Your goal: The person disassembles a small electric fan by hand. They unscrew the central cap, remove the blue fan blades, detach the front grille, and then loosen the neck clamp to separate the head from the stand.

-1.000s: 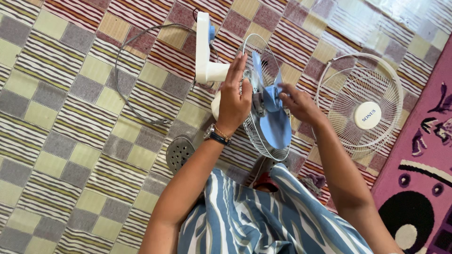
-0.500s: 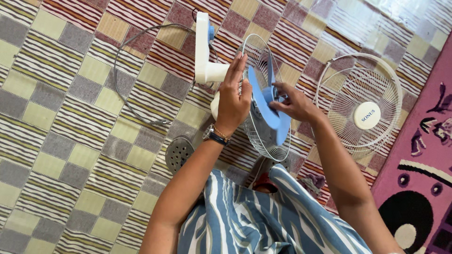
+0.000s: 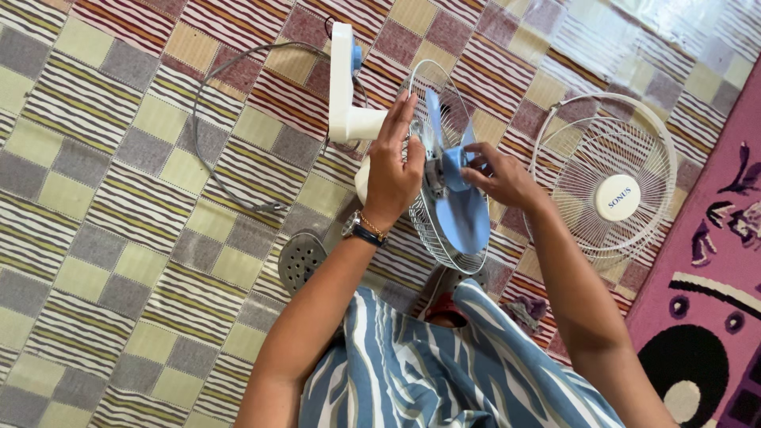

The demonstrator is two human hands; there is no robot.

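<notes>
Fingers of right hand (image 3: pixel 498 179) pinch blue fan blade (image 3: pixel 460 208).

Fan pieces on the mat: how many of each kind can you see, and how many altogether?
White wire guards: 2, one behind the blades and one lying loose
Blue blade sets: 1, right hand at its hub
White stands: 1, with left hand near the motor
Grey round perforated covers: 1
Grey cords: 1
Total: 6
</notes>
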